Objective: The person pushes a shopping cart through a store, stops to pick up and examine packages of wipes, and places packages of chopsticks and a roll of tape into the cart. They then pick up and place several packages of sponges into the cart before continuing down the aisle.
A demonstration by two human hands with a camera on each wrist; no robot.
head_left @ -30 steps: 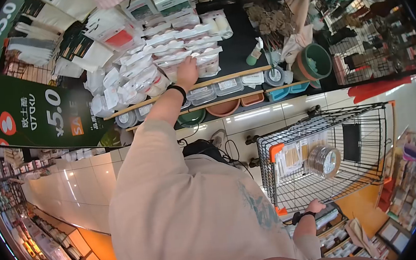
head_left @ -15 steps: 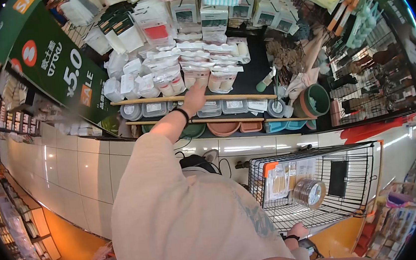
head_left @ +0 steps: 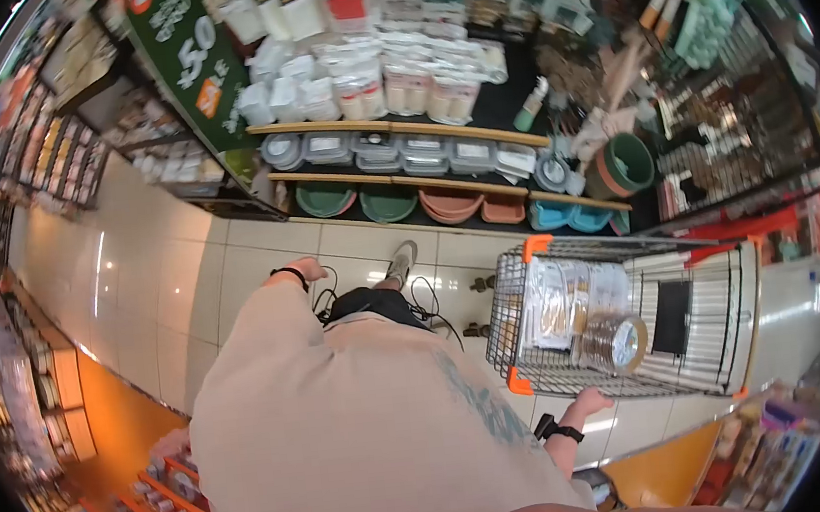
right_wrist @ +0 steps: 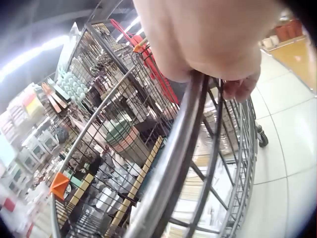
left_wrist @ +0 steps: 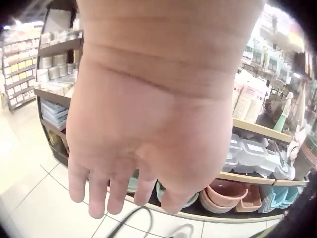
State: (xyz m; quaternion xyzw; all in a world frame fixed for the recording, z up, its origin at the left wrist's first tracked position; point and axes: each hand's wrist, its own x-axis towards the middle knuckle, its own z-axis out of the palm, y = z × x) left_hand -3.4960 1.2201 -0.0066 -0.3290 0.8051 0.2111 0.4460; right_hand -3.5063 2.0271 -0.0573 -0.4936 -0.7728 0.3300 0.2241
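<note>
My left hand (head_left: 307, 266) hangs away from the shelves with nothing in it. In the left wrist view its palm and loosely extended fingers (left_wrist: 116, 191) show over the floor. At the side rail of a wire shopping cart (head_left: 505, 321) is my right hand (head_left: 590, 403). The right wrist view shows that hand wrapped over the metal rail (right_wrist: 173, 153), fingertips emerging on the far side. Inside the cart lie clear-wrapped flat packs (head_left: 553, 301) and a round, clear-sided bundle (head_left: 616, 343) with a white label.
White-topped packets (head_left: 405, 84) fill the upper shelf. Clear lidded boxes (head_left: 425, 151) line the one below, with green and pink basins (head_left: 451, 205) under them. A green bucket (head_left: 624, 166) stands at the right end. Tiled floor (head_left: 261, 246) lies between me and the shelves.
My left hand has left the packets on the upper shelf and come back beside my body, empty. My right hand stays at the cart's rail. The head view has shifted.
</note>
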